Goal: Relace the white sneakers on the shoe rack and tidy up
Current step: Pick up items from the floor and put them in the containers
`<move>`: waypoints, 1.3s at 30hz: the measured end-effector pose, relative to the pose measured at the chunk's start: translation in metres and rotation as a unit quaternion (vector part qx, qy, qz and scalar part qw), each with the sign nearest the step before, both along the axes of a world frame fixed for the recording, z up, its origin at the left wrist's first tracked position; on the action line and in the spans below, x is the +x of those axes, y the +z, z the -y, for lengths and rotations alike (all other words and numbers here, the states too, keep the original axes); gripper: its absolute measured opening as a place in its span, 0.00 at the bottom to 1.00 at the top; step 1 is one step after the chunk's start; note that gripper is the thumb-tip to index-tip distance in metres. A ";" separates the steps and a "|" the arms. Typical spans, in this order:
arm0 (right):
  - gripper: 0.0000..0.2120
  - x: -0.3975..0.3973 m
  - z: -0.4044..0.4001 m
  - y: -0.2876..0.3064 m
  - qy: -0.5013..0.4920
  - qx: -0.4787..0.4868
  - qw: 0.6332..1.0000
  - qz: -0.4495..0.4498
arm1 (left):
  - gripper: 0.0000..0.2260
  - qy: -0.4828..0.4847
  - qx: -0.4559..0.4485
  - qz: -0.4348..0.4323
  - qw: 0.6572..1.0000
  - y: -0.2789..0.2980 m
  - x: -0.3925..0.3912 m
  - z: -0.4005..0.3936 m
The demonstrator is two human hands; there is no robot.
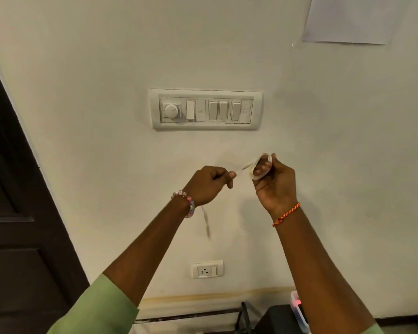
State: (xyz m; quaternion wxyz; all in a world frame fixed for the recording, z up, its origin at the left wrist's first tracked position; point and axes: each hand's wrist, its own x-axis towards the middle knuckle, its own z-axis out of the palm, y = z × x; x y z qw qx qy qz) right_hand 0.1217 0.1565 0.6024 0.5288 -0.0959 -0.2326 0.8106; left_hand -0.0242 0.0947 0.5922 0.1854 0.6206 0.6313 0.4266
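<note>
One flat white shoelace (245, 168) is wound round right hand (274, 180) fingers, fed by pinching left hand (209, 184). Step judged: tidy-up coiling; tail needs tucking next.

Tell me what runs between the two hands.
In the head view, a taut stretch of white shoelace spans from the left hand to the right hand.

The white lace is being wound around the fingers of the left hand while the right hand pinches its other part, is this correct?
Not quite. The head view shows the white lace wound around the fingers of the right hand, while the left hand pinches its other part.
</note>
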 end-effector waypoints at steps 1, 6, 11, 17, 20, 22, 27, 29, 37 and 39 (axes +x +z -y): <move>0.14 -0.002 -0.003 -0.001 -0.014 -0.018 0.999 -0.030 | 0.16 -0.012 -0.016 -0.013 1.000 0.000 0.002 0.002; 0.14 -0.009 -0.014 -0.009 -0.112 -0.041 0.993 -0.020 | 0.14 -0.065 -0.028 -0.075 0.995 0.007 0.009 0.010; 0.15 -0.017 -0.012 -0.027 -0.185 0.047 0.948 0.256 | 0.14 -0.043 0.019 -0.108 0.993 0.028 0.003 0.012; 0.17 -0.009 0.009 -0.031 -0.105 0.308 0.778 0.537 | 0.13 -0.019 0.045 -0.102 0.994 0.037 -0.011 0.007; 0.20 -0.003 0.019 -0.021 -0.044 0.314 0.805 0.501 | 0.13 -0.019 0.031 -0.067 0.997 0.029 -0.016 0.004; 0.21 0.000 0.023 -0.014 -0.012 0.245 0.882 0.403 | 0.13 -0.030 0.021 -0.010 0.999 0.021 -0.017 0.004; 0.18 -0.001 0.022 0.000 0.011 0.075 0.990 0.122 | 0.14 -0.050 -0.010 0.079 0.996 0.005 -0.009 0.012; 0.18 -0.002 0.019 0.003 0.012 0.030 0.999 -0.001 | 0.14 -0.069 -0.039 0.079 0.994 0.001 -0.006 0.016; 0.13 -0.012 0.000 -0.010 -0.097 0.062 0.993 0.034 | 0.12 -0.076 -0.068 -0.081 0.992 0.010 -0.003 0.024; 0.13 -0.013 -0.001 -0.015 -0.133 0.089 0.980 0.116 | 0.12 -0.066 -0.047 -0.115 0.990 0.020 -0.004 0.028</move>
